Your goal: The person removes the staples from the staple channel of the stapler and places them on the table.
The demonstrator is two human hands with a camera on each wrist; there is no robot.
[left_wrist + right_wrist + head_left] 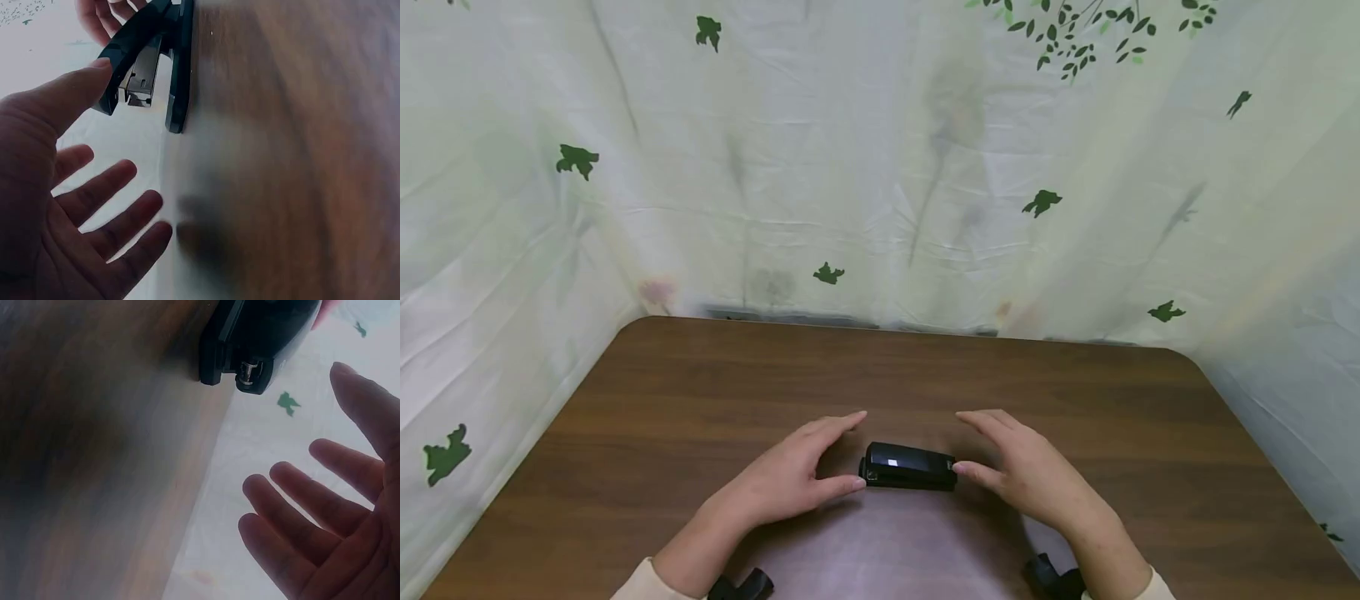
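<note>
A black stapler (910, 467) lies crosswise on the brown table between the two hands. Its front end with the metal staple channel (145, 74) faces the left hand (797, 475), whose thumb tip is right at the stapler's upper arm while the other fingers spread loosely apart. On the opposite side the right hand (1026, 471) has its fingers extended, with the thumb tip close to the stapler's rear end. The right wrist view shows that rear end with a small metal pin (247, 373) and the right palm (356, 550) holding nothing.
The wooden table (737, 358) has rounded far corners. White cloth (865, 167) printed with green leaves and birds hangs behind it and along both sides. Black wrist-worn devices (741, 585) show under both forearms near the bottom edge.
</note>
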